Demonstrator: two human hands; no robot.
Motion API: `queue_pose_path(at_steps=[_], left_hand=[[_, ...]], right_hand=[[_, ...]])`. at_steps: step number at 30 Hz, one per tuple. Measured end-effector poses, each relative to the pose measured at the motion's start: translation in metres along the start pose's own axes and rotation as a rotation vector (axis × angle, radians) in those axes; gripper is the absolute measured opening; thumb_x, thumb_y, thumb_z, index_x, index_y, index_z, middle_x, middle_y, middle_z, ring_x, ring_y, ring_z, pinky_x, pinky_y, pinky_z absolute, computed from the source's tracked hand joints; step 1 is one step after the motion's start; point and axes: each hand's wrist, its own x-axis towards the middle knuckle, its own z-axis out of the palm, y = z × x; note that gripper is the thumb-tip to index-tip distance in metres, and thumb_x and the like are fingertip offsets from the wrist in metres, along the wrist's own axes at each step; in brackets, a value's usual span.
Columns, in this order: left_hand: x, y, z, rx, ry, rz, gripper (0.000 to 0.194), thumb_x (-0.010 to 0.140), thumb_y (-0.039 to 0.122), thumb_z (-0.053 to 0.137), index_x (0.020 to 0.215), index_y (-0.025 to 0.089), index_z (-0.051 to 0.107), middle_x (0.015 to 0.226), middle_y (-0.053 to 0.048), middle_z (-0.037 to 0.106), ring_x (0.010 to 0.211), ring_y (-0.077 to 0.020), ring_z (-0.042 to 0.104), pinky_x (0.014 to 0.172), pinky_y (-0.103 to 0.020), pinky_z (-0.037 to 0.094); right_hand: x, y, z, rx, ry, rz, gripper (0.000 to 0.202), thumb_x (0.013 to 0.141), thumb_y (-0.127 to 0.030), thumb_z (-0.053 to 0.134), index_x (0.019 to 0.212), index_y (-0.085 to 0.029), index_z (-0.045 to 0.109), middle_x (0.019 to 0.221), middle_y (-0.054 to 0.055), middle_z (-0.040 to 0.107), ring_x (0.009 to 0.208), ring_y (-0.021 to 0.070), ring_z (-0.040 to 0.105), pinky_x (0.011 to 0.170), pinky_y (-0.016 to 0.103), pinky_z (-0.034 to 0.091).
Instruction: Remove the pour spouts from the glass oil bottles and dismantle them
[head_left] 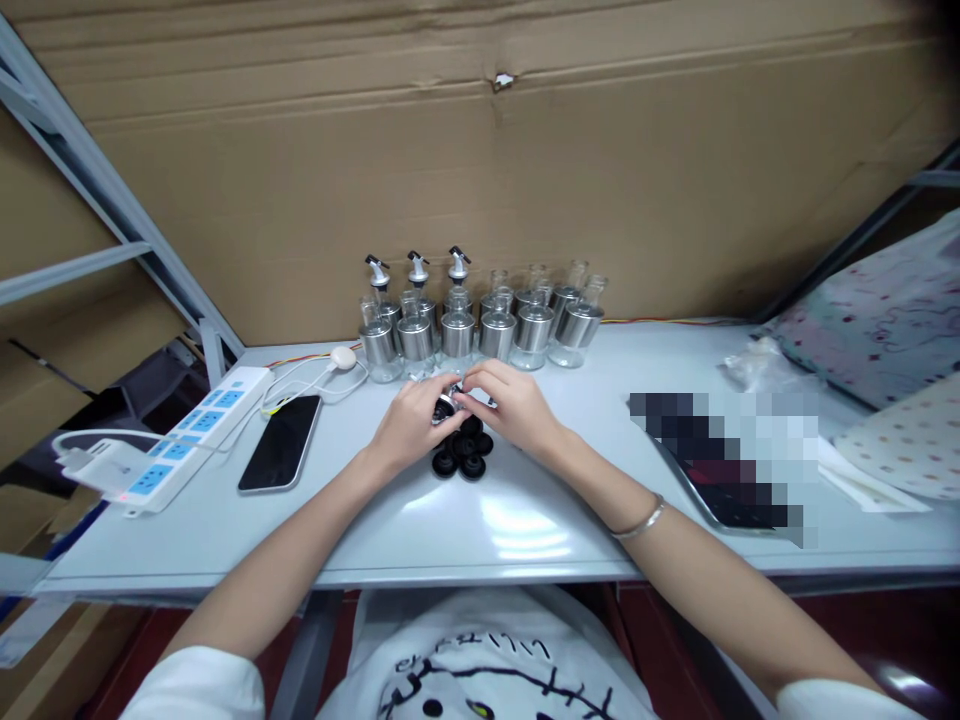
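My left hand (411,424) is closed around a silver pourer top (445,406) with a dark underside. My right hand (510,408) meets it from the other side, its thumb and fingers pinched at the same piece. Just below the hands, several round black stoppers (471,445) lie in a cluster on the table. Behind the hands, glass bottles with steel bands (457,336) stand upright in two rows. Three bottles at the back left carry silver pourers with black levers (418,268); the other bottles have bare necks.
A black phone (281,445) and a white power strip (196,440) with cables lie at left. At right are a partly pixelated dark device (712,470), clear plastic (765,362) and patterned cloth (885,300). Cardboard (300,180) stands behind the table (360,555).
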Motion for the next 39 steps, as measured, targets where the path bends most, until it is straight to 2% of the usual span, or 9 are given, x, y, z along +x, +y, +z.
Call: queue_pose_path(at_steps=[4,8,13,19,24,27,31,34,39], left_hand=[[0.0,-0.001,-0.001,0.006,0.074,0.084,0.024,0.085,0.019,0.052,0.109,0.017,0.049,0.093,-0.005,0.065,0.08,-0.0166,0.061,0.075,-0.03,0.047],[-0.002,-0.002,0.003,0.001,0.134,0.063,0.013,0.08,0.018,0.052,0.091,0.019,0.046,0.082,-0.002,0.059,0.072,-0.0149,0.056,0.068,-0.027,0.046],[0.001,0.002,-0.001,-0.065,0.086,0.063,0.013,0.078,0.015,0.047,0.075,0.021,0.036,0.069,0.002,0.048,0.063,-0.0122,0.046,0.06,-0.024,0.041],[0.003,0.012,-0.005,-0.122,0.051,0.122,0.014,0.077,0.017,0.045,0.075,0.022,0.033,0.066,0.003,0.044,0.058,-0.012,0.042,0.056,-0.024,0.038],[-0.001,0.022,-0.002,-0.231,-0.024,0.117,0.012,0.08,0.019,0.042,0.079,0.022,0.031,0.068,0.003,0.045,0.057,-0.0111,0.043,0.055,-0.023,0.04],[-0.002,0.023,-0.001,-0.191,-0.005,0.245,0.013,0.082,0.016,0.041,0.079,0.022,0.03,0.071,0.0,0.048,0.063,-0.0128,0.047,0.061,-0.024,0.043],[-0.001,0.017,-0.002,-0.092,0.049,0.322,0.013,0.083,0.014,0.042,0.079,0.022,0.031,0.075,-0.002,0.052,0.068,-0.0141,0.05,0.065,-0.027,0.044],[0.001,0.009,-0.002,-0.033,0.103,0.302,0.014,0.082,0.014,0.044,0.079,0.021,0.032,0.073,-0.001,0.051,0.066,-0.0135,0.05,0.064,-0.026,0.043],[0.001,-0.001,-0.002,-0.01,0.113,0.282,0.016,0.08,0.012,0.046,0.078,0.021,0.033,0.069,0.001,0.048,0.062,-0.0124,0.047,0.06,-0.024,0.041]], right_hand=[[0.001,-0.004,-0.001,-0.031,0.037,0.044,0.018,0.089,-0.035,0.053,0.093,-0.019,0.059,0.089,0.009,0.067,0.084,0.0203,0.061,0.074,0.032,0.049],[0.0,-0.002,-0.001,-0.042,-0.041,0.106,0.028,0.085,-0.041,0.057,0.1,-0.017,0.059,0.089,0.009,0.067,0.082,0.0216,0.061,0.071,0.032,0.047],[0.0,-0.005,0.001,-0.174,-0.118,-0.03,0.033,0.09,-0.04,0.047,0.067,-0.019,0.055,0.063,0.004,0.061,0.063,0.017,0.055,0.064,0.031,0.037],[0.001,-0.005,-0.003,-0.231,0.011,-0.108,0.03,0.087,-0.044,0.048,0.084,-0.017,0.061,0.069,0.005,0.065,0.065,0.0173,0.056,0.061,0.03,0.037],[-0.002,-0.003,-0.004,-0.22,-0.02,-0.244,0.038,0.093,-0.033,0.032,0.065,-0.02,0.054,0.053,0.002,0.055,0.048,0.0142,0.047,0.051,0.029,0.032],[-0.002,-0.005,-0.008,-0.08,0.075,-0.128,0.044,0.095,-0.026,0.021,0.062,-0.021,0.05,0.053,0.002,0.057,0.048,0.0128,0.049,0.053,0.027,0.036],[0.0,0.008,-0.019,-0.034,0.095,0.199,0.037,0.096,-0.029,0.024,0.074,-0.021,0.052,0.056,0.0,0.056,0.049,0.0132,0.052,0.054,0.025,0.037],[-0.001,0.028,-0.024,-0.089,-0.051,0.4,0.022,0.094,-0.027,0.032,0.088,-0.02,0.053,0.06,0.0,0.058,0.053,0.0154,0.054,0.055,0.025,0.036],[-0.01,0.057,-0.024,-0.169,-0.389,0.543,0.019,0.09,-0.016,0.037,0.093,-0.017,0.056,0.084,0.007,0.068,0.074,0.0193,0.061,0.066,0.026,0.039]])
